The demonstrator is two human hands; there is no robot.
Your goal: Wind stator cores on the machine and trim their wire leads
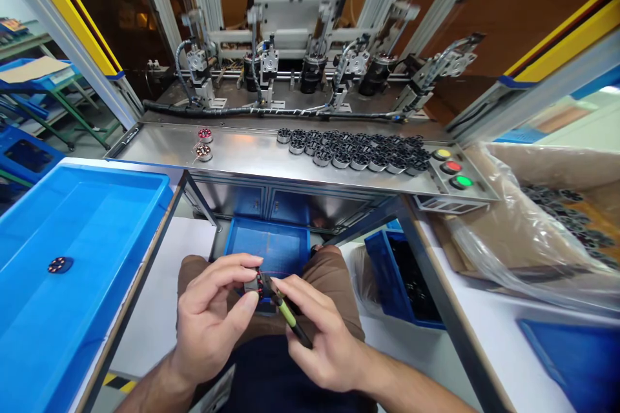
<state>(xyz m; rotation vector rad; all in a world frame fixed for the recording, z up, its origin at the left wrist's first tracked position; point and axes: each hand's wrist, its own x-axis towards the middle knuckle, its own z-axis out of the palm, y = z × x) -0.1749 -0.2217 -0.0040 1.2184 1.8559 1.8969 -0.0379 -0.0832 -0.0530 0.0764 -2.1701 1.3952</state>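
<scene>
My left hand (213, 310) pinches a small wound motor stator (256, 285) with reddish copper coils, held over my lap. My right hand (320, 335) grips a slim tool with a yellow-green and black handle (289, 317), its tip touching the stator. Both hands meet just in front of a small blue bin (268, 244) below the machine shelf.
A steel shelf (242, 151) carries several dark unwound stators (358, 148), two wound ones (204, 142), and yellow, red and green buttons (453, 166). A large blue tray (92, 251) at left holds one wound stator (60, 264). A plastic-lined box (547, 219) of stators sits right.
</scene>
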